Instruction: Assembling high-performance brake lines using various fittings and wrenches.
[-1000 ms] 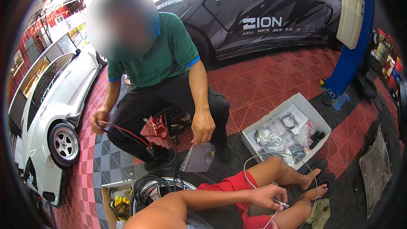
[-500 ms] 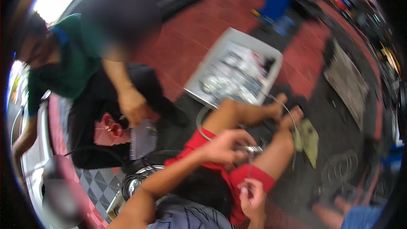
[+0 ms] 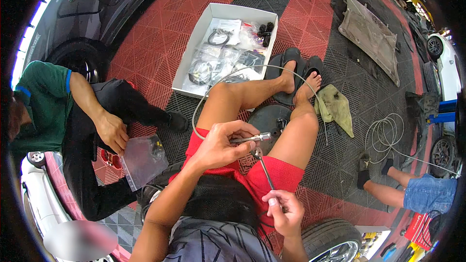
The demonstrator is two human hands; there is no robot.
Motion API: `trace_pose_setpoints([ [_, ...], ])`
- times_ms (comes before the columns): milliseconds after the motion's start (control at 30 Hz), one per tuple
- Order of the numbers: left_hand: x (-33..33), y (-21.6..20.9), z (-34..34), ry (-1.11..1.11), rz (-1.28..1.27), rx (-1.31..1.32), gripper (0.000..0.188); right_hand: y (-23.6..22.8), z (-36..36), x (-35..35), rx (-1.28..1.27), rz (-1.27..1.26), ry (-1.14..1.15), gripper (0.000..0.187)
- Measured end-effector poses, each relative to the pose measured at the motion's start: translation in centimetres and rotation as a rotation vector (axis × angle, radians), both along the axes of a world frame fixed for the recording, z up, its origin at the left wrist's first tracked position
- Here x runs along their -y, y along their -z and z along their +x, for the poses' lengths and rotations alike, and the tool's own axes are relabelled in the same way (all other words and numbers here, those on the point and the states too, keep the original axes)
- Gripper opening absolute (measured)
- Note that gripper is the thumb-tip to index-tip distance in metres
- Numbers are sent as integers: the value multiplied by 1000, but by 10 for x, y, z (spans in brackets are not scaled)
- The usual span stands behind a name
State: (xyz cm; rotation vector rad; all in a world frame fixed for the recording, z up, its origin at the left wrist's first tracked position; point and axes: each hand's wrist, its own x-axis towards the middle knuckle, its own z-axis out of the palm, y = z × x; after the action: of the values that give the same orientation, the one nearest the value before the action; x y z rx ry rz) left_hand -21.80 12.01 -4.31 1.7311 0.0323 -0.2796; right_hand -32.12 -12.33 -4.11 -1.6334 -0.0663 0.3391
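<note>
At the centre, the fitting (image 3: 262,137) is bright, polished metal, and the wrench (image 3: 265,172) towards five o'clock is smooth, shiny metal too; the hose (image 3: 193,119) looping up towards twelve o'clock has a satin grey surface. The box (image 3: 274,43) at twelve looks like smooth, matt card, its clear plastic bags (image 3: 204,70) crinkled and glossy. The floor (image 3: 155,34) is ribbed, matt, plastic-looking tile. At three o'clock, the cloth (image 3: 335,107) is creased and matt; at two, the panel (image 3: 371,36) looks rough and dull; at five, the tyre (image 3: 324,235) is matt black rubber
</note>
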Motion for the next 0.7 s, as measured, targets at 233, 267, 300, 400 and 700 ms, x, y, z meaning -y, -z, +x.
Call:
trace_pose_setpoints([
  [233, 4, 5, 0, 55, -10, -25, 27, -23, 14, 21, 22, 114, -25, 21],
  [267, 4, 7, -1, 44, -32, -9, 28, -24, 15, 23, 158, -37, -104, 22],
  [300, 4, 9, -1, 26, -28, -20, 29, -25, 16, 23, 188, -30, -98, 22],
  [400, 3, 14, -5, 14, -91, 35, 31, -23, 16, 23, 160, -50, -112, 22],
  [700, 7, 15, -7, -34, -251, -63, 42, -25, 37, 20, 761, -555, -283, 18],
])
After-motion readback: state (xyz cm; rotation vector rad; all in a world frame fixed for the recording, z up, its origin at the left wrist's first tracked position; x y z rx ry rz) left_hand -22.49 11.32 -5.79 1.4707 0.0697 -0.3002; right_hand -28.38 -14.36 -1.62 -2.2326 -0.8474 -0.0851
